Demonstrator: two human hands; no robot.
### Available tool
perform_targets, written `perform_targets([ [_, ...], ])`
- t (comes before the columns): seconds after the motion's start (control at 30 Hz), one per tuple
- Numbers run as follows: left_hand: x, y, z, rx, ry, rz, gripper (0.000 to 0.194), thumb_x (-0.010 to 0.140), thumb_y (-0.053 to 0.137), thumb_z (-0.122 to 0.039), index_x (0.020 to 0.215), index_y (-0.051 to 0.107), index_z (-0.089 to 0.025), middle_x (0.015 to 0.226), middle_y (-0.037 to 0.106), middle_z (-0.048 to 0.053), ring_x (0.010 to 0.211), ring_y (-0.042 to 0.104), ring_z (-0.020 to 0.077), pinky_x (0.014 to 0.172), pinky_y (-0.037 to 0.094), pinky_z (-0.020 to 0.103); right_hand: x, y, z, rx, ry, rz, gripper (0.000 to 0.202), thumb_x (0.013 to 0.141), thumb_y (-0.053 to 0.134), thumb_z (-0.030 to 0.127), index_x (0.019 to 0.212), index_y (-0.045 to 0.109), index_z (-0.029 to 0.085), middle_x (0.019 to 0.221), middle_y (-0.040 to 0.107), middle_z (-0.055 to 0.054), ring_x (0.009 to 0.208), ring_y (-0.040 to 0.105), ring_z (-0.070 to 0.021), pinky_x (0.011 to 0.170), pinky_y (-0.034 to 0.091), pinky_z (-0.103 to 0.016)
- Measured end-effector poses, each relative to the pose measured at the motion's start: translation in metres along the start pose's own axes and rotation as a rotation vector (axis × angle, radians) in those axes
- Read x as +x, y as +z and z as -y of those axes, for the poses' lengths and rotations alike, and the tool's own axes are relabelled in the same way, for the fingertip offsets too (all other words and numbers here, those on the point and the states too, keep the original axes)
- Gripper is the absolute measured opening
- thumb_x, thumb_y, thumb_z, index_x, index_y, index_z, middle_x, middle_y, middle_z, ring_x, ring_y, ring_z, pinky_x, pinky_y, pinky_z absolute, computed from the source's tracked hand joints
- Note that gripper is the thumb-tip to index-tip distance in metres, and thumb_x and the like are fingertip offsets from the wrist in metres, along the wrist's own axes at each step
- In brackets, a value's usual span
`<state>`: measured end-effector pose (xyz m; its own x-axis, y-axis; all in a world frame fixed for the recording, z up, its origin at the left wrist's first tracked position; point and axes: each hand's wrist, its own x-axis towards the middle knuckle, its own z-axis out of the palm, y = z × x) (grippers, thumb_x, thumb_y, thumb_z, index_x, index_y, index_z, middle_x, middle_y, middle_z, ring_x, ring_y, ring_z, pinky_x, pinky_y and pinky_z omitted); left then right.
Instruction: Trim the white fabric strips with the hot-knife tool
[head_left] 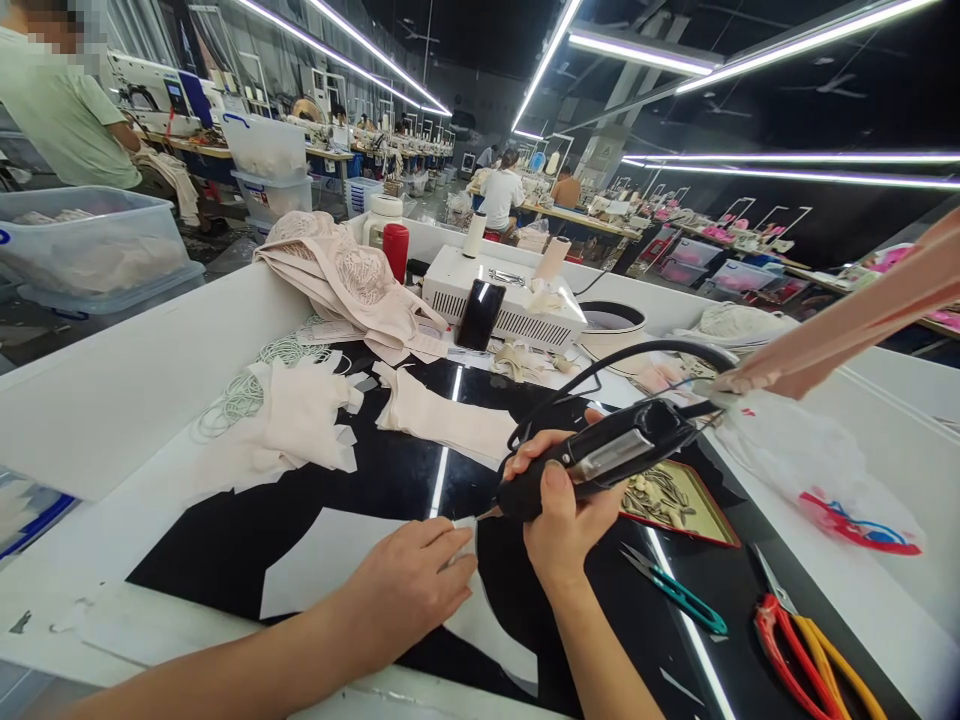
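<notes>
My right hand (562,510) is wrapped round a black handheld tool (600,455) with a cable running off its back end. The tool's tip meets the edge of a white cut piece (322,560) on the black table surface (405,480). Fingers pressed together, my left hand (416,585) rests on that piece and pinches its upper edge by the tip. The tool hides part of the contact. Behind the hands lie a strip of pale fabric pieces (450,415) and a loose stack of pale fabric (300,415).
Right of my hands are a tray of seeds (697,505), teal snips (679,592) and red-and-orange scissors (799,650). Farther back are a white machine box (502,300), a phone (481,314), a red bottle (395,250) and lace garments (345,270). A peach strip (862,300) hangs at right.
</notes>
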<state>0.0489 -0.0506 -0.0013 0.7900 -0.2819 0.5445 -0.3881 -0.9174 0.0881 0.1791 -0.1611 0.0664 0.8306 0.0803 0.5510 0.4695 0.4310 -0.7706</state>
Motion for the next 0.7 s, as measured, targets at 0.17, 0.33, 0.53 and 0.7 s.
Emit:
perform_targets([
  [0.17,0.0004,0.0008,0.0003,0.008,0.006,-0.017,0.009,0.101,0.060,-0.018,0.108,0.065,-0.017,0.119,0.072,0.007,0.104,0.069,0.0216,0.081,0.059,0.033,0.0000,0.0014,-0.0005,0.000,-0.004,0.012,0.057,0.089,0.074,0.039,0.138,0.047,0.033,0.084,0.063,0.003,0.061,0.060,-0.0132,0.057,0.059,-0.033],
  [0.33,0.0020,-0.0010,0.0000,0.005,0.001,-0.043,0.008,0.100,0.061,-0.018,0.104,0.066,-0.016,0.117,0.073,0.006,0.100,0.070,0.0223,0.077,0.060,0.034,-0.0009,0.0018,-0.0022,0.009,0.018,0.019,0.055,0.090,0.073,0.036,0.137,0.046,0.033,0.084,0.063,0.003,0.063,0.061,-0.0139,0.057,0.059,-0.033],
  [0.53,0.0022,-0.0014,-0.0003,0.021,0.003,-0.060,0.009,0.100,0.060,-0.017,0.106,0.066,-0.017,0.118,0.073,0.005,0.101,0.070,0.0209,0.078,0.061,0.033,-0.0007,0.0049,-0.0003,0.068,-0.006,0.024,0.053,0.090,0.074,0.031,0.136,0.050,0.031,0.083,0.065,0.003,0.061,0.060,-0.0131,0.055,0.057,-0.030],
  [0.7,0.0007,0.0008,-0.0003,0.043,0.017,-0.058,0.009,0.101,0.057,-0.017,0.105,0.065,-0.015,0.118,0.073,0.006,0.102,0.069,0.0204,0.081,0.061,0.033,-0.0028,0.0083,0.0007,0.107,-0.011,0.053,0.051,0.089,0.074,0.033,0.134,0.051,0.031,0.082,0.065,0.004,0.061,0.059,-0.0128,0.054,0.056,-0.029],
])
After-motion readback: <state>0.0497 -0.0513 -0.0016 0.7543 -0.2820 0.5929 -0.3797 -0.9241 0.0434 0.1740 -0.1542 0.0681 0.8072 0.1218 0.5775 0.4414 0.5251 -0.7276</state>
